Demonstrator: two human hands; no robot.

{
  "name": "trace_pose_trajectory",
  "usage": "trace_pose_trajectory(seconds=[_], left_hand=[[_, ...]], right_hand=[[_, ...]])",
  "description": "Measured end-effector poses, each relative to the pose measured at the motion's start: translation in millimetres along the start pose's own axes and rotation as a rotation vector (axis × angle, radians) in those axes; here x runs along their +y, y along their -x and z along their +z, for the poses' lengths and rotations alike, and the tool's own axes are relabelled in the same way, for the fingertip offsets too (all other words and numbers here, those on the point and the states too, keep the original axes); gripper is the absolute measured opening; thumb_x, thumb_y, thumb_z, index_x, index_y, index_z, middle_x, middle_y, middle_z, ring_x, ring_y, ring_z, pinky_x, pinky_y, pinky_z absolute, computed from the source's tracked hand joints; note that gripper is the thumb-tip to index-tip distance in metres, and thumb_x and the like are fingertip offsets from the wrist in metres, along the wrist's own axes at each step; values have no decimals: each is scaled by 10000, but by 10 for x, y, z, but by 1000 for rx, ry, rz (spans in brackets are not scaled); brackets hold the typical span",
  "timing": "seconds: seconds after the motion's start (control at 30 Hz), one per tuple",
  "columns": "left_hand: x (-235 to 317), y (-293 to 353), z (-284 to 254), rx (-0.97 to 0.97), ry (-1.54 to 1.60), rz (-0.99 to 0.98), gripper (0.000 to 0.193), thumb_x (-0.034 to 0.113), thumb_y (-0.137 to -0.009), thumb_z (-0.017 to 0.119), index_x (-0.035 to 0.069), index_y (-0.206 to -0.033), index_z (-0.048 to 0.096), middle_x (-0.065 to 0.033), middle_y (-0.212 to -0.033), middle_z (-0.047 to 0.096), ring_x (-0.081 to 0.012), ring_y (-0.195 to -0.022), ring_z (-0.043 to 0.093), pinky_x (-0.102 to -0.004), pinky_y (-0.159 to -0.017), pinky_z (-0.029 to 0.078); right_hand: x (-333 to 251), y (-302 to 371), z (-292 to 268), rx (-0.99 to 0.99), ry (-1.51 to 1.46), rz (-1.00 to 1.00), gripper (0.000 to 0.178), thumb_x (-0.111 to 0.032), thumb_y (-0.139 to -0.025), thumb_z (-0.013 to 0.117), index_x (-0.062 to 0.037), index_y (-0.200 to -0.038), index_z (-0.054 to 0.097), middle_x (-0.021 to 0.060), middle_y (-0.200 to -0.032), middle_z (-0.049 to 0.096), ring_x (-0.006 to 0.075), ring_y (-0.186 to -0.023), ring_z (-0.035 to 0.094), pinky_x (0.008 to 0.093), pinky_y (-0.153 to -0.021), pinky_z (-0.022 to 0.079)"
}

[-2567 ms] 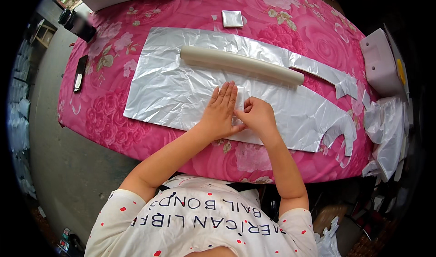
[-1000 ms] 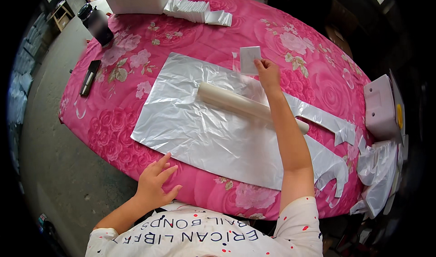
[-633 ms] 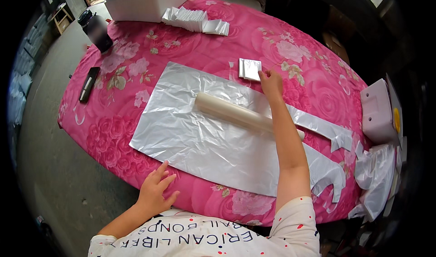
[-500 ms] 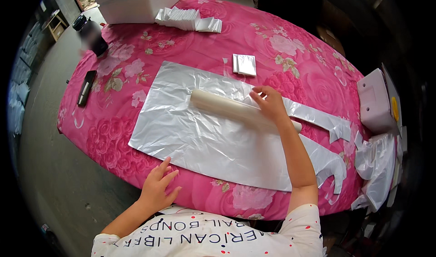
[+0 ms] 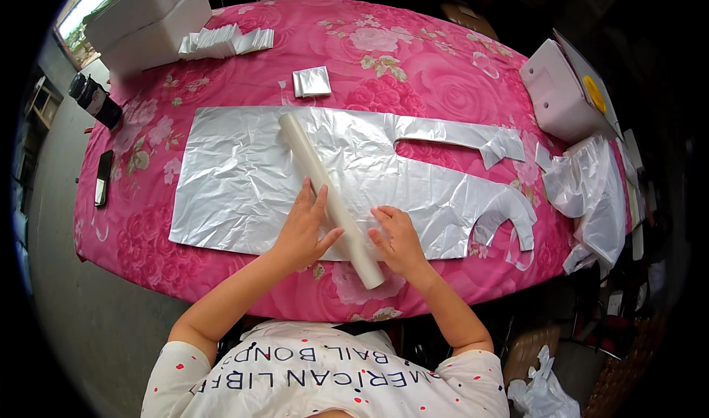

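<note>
A flat sheet of silvery-white plastic with two handle-like strips, shaped like a vest carrier bag (image 5: 229,174), lies spread across the table in front of me. On it rests a long pale tube (image 5: 325,174), slanting from the far middle down past the bag's near edge. My left hand (image 5: 301,222) is open at the tube's left side, its fingers spread and the fingertips at or on it. To the right of the tube, my right hand (image 5: 395,241) is open with fingers slightly bent, thumb close to the tube. Neither hand grips it.
A pink floral cloth (image 5: 443,71) covers the table. Beyond the bag sit a small folded silvery packet (image 5: 312,82) and a row of similar packets (image 5: 221,43). White foam boxes (image 5: 148,26), a dark bottle (image 5: 94,100) and a phone (image 5: 103,178) are leftward; crumpled white bags (image 5: 591,196) lie right.
The tube has swung from lying mostly crosswise to a steep slant toward me. My right hand has come nearer, and my left has moved onto the bag beside the tube. The view has shifted right.
</note>
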State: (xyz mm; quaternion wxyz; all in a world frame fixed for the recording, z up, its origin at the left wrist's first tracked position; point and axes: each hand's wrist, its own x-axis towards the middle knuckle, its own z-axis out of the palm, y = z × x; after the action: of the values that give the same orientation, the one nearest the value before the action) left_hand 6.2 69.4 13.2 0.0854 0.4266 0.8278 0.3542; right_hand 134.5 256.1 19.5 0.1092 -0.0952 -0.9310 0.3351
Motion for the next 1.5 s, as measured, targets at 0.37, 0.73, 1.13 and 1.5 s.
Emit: trace_pose_trajectory(seconds=[0.37,0.73,1.13,1.5], left_hand=[[303,-249,319,-133,-47,187,850,380,-740,673,56,-1402,250,-310,-1448,32,-451,-1348,103,-457,-1074,223],[437,-311,430,-193,-44,253,771,394,-768,622,40,-1380,312,-285,-1459,65,-421,-1361,100,-439,-1081,220],[524,-330,478,-193,-72,306,773,382,-732,643,47,-1360,341,-282,-1456,86,-418,-1357,121,-438,-1081,229],[799,-304,368,-253,967,-199,566,186,-842,624,12,-1322,380,-203,-1304,423,-232,-1170,466,-348,-947,413]], right_hand=[[1655,635,-1304,209,960,843,690,-565,-861,407,-46,-1316,430,213,-1344,410,386,-1254,338,542,-1044,178],[1336,297,-1046,254,388,245,464,-199,-859,521,60,-1239,463,220,-1342,409,381,-1284,316,405,-1076,247],[2556,933,-1570,621,745,525,259,-140,-861,522,24,-1028,632,172,-1153,589,310,-1105,527,392,-983,363],[-75,149,-565,494,140,67,166,-52,-664,700,-75,-755,564,41,-737,603,244,-717,562,365,-662,416]])
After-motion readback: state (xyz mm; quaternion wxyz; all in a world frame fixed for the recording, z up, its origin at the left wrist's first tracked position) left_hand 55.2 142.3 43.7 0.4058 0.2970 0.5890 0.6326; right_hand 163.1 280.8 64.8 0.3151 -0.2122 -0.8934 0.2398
